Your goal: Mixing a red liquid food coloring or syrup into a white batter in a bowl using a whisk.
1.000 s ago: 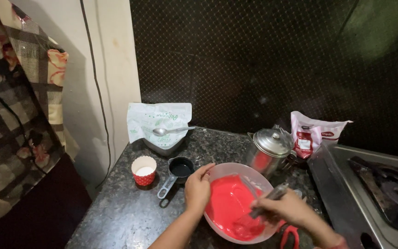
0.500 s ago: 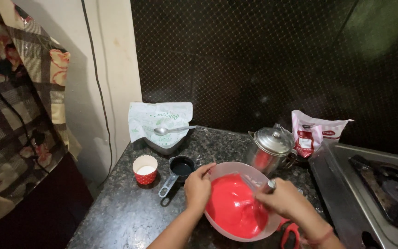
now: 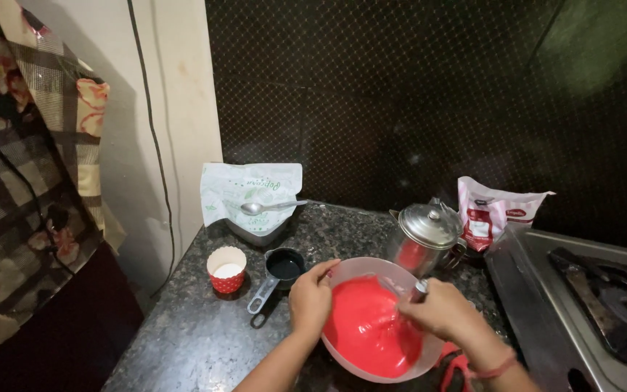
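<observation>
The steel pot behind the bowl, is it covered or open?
Covered. The steel pot has its domed lid seated on top, knob up, beside the bowl.

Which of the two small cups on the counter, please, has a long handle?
The black measuring cup beside the left hand; its grey handle points toward the counter edge. The red paper cup farther left has none.

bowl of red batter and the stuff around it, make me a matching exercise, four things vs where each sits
Things:
1. red paper cup
2. spoon
3. steel lidded pot
4. black measuring cup

Places:
A. behind the bowl, beside the stove
B. on top of the white packet
C. furthest left on the counter
D. between the paper cup and the bowl

Pairs: 1-C, 2-B, 3-A, 4-D
</observation>
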